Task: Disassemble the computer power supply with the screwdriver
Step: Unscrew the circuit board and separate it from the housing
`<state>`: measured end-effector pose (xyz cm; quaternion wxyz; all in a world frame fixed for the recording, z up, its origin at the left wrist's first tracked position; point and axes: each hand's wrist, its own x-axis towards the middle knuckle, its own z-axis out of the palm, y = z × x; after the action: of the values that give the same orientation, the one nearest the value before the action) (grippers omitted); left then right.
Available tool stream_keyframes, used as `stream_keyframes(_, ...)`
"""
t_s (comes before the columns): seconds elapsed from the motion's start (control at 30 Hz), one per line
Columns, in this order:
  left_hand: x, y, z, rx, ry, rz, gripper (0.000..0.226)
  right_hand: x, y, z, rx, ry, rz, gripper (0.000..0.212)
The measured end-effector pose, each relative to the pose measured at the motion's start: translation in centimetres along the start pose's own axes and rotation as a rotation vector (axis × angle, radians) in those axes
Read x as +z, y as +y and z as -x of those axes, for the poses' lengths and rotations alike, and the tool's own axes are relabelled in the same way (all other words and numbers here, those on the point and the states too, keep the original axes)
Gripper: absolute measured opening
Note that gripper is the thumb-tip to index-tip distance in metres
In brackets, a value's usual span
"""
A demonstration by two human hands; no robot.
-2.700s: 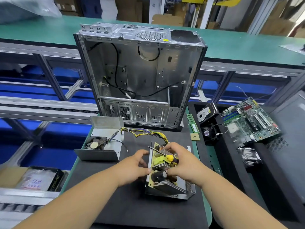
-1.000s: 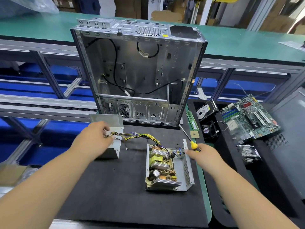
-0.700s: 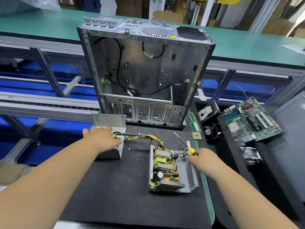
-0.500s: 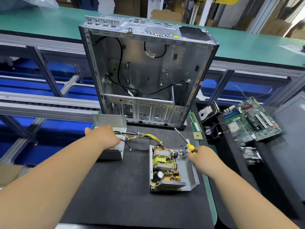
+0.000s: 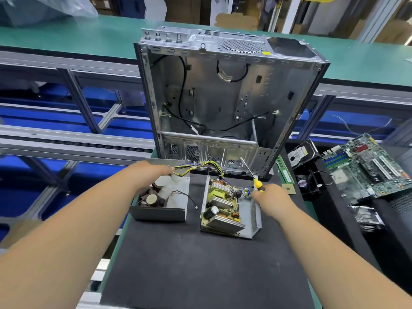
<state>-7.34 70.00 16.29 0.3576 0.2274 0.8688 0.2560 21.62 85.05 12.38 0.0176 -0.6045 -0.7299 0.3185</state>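
Two bare arms reach over a black mat (image 5: 200,264) on the green counter (image 5: 66,36), where the largest thing, an emptied computer case (image 5: 223,103), stands upright at the mat's far edge with its open side toward the camera. Right of the mat lie a motherboard (image 5: 365,170), a hard drive (image 5: 299,153) and a small fan (image 5: 306,185). On the mat the power supply (image 5: 229,208) sits open, its circuit board and heat sinks showing inside the metal tray. Just left of it lies the removed cover (image 5: 165,197) with a fan inside. A wire bundle (image 5: 198,167), yellow and dark, runs from the board toward the left hand (image 5: 151,172), which is blurred above the cover's far edge; its fingers meet the wires, though I cannot tell whether they grip. The right hand (image 5: 270,197) holds the screwdriver (image 5: 253,176) by its yellow-and-black handle, shaft pointing up and away, at the supply's far right corner
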Motion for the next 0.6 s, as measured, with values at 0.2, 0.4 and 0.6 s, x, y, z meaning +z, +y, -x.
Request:
stream_keyframes(0.2,0.8,-1.2,1.9,0.022,0.04,-0.069,0.052,0.2,-0.5,-0.2,-0.056,-0.01,-0.051,0.035)
stream_keyframes(0.4,3.9,-2.4,6.2,0.053,0.05,-0.04,0.045,-0.1,3.2,2.6,-0.039,0.065,-0.452,0.023)
stream_keyframes(0.6,9.8,-3.5,9.4,0.051,-0.021,0.112,0.037,1.1,9.4,5.7,-0.024,0.015,-0.507,0.014)
